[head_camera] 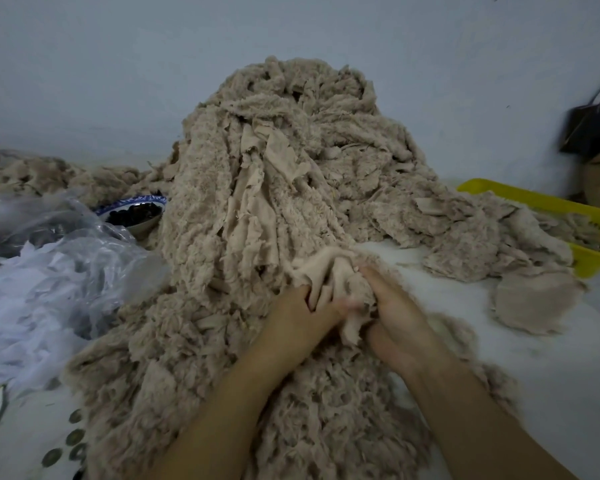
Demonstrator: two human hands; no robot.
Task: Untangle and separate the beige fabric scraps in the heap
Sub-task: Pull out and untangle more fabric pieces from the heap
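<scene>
A tall heap of beige fuzzy fabric scraps (278,161) rises against the wall and spills forward across the white table toward me. At the heap's front foot, my left hand (298,323) and my right hand (399,313) both grip one bunched beige scrap (329,271). The fingers of each hand curl into its folds, and the scrap stands up between the two hands. A loose flat beige scrap (534,299) lies apart on the right. More scraps (465,216) trail off the heap toward the right.
A yellow plastic tray (534,202) sits at the right under trailing scraps. Crumpled clear plastic bags (59,258) lie at the left, with a blue-rimmed bowl of dark pieces (136,213) behind them. Several coins (73,441) lie at lower left. A dark bag (589,129) hangs at far right.
</scene>
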